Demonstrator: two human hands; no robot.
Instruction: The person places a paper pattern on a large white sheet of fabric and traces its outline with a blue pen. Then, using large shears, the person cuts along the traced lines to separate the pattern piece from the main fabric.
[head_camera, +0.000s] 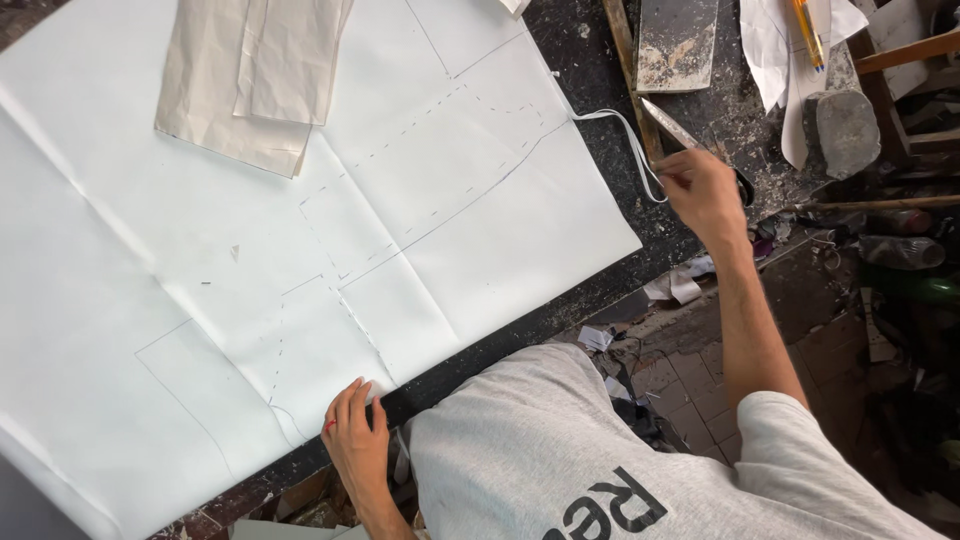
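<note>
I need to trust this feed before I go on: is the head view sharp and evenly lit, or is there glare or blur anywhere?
Head view: soft, even daylight, no hard shadows; the white pattern sheet is bright but its pencil lines stay readable; the right hand by the scissors is slightly motion-blurred; the left hand is sharp; the floor clutter at right is dim.

white sheet (150, 300): 1 | beige pattern pieces (250, 75): 2 | scissors (675, 128): 1
</note>
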